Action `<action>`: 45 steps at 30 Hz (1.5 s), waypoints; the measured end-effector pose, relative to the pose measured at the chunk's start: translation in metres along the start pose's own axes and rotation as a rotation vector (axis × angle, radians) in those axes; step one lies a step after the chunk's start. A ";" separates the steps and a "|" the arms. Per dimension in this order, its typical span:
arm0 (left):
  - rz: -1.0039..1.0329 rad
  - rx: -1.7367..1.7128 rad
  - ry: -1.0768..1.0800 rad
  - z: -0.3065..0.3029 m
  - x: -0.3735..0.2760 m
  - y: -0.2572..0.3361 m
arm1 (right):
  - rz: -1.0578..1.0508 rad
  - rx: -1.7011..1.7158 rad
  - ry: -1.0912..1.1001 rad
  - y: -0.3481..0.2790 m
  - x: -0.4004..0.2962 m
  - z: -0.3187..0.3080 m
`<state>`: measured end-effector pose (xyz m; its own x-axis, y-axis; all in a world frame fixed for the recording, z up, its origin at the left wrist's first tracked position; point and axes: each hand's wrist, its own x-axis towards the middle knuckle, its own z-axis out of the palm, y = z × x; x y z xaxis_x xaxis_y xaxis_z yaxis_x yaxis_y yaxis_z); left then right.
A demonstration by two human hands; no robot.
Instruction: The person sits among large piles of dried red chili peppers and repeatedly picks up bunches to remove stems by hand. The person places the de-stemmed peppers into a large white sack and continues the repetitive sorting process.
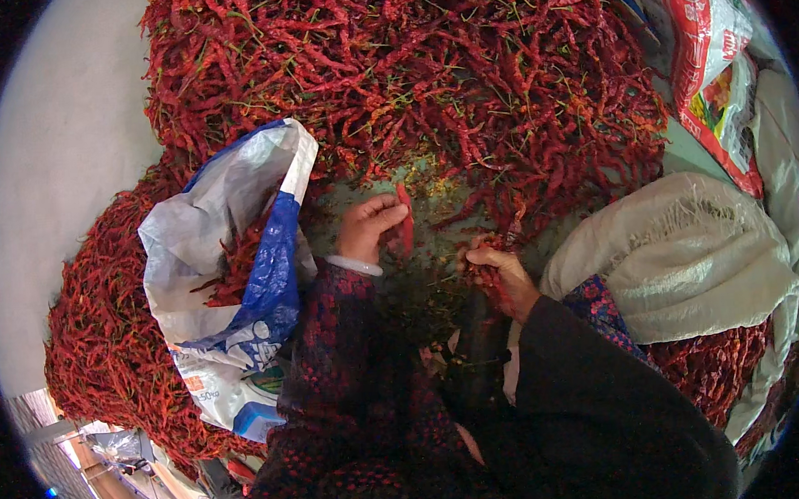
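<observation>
My left hand [369, 225] pinches a single dried red chili pepper [407, 232] between thumb and fingers, with the pepper pointing up and down. Lower and to the right, my right hand [513, 281] is closed around several red chili peppers [488, 279], partly hidden by its fingers. Just beyond both hands rises a large heap of wrinkled red chilies [397, 66], many with green stems. Pale seeds and bits [429, 177] are scattered on the greenish surface between the hands and the heap.
A white and blue woven plastic bag [272, 270] stands gaping on the left with chilies [238, 265] inside. At right, a pale woven sack [671, 255] lies beside more chilies [714, 362]. A red printed bag [716, 77] is behind it. A pale wall [62, 152] borders the left.
</observation>
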<state>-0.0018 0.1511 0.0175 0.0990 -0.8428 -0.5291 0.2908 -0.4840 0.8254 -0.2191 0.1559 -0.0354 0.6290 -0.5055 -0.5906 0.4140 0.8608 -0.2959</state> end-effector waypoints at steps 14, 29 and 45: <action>0.207 0.653 -0.005 0.066 -0.032 -0.013 | -0.070 -0.041 0.077 -0.006 -0.007 0.023; 0.417 1.513 -0.069 0.092 0.079 -0.030 | -0.053 -0.066 0.035 -0.003 -0.008 0.019; 0.211 0.284 0.146 -0.008 0.055 0.029 | 0.013 -0.212 0.111 -0.002 -0.001 -0.002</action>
<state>0.0193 0.0924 0.0105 0.2692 -0.8981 -0.3477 -0.0239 -0.3671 0.9299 -0.2218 0.1548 -0.0361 0.5528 -0.4944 -0.6708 0.2513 0.8664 -0.4315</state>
